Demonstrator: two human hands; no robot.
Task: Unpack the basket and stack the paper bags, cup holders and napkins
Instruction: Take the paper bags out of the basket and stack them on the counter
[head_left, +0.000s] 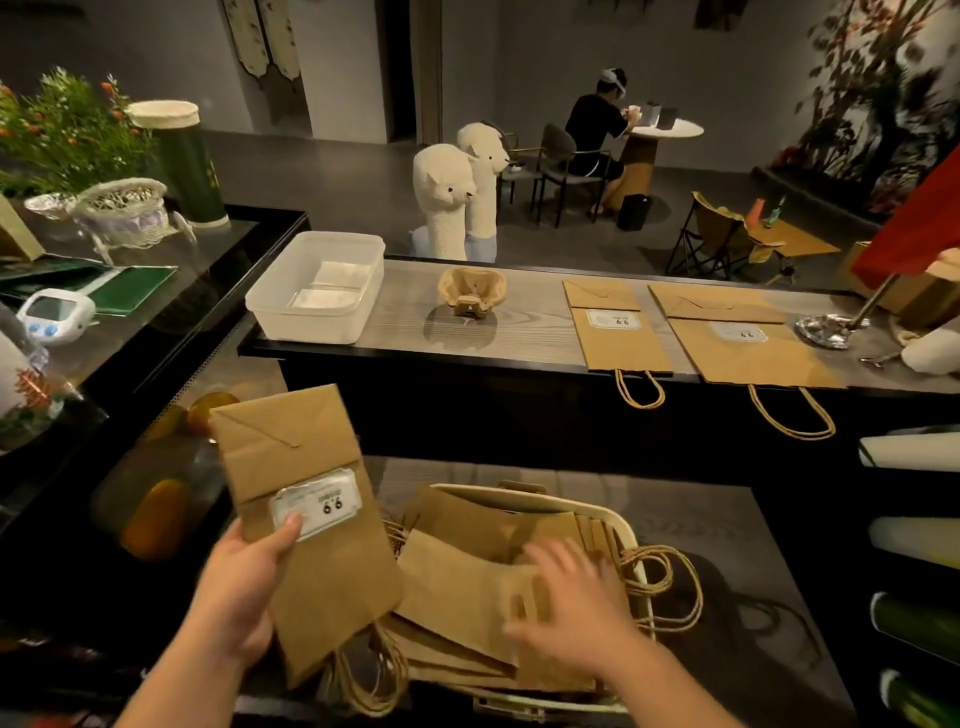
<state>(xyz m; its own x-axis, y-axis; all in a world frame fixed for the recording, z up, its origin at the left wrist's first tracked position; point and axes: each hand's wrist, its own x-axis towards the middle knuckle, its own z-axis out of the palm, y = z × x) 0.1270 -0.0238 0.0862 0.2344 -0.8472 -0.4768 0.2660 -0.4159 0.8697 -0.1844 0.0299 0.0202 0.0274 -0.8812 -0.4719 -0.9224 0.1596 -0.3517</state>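
A left hand (236, 587) grips a flat, folded brown paper bag (301, 525) with a white label, held above a cream basket (631, 530) of similar bags; the right hand (566, 608), blurred, spreads open over them.

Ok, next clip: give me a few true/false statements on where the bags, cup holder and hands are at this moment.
1. The left hand grips a folded paper bag, thumb on its label. True.
2. The basket holds nothing. False: several folded bags lie in it.
3. Two paper bags lie flat on the counter, handles hanging over its edge. True.
4. The cup holder sits inside the tub. False: it stands on the counter beside the tub, apart from it.
5. The right hand pinches a napkin. False: it is spread open over the basket's bags, blurred.
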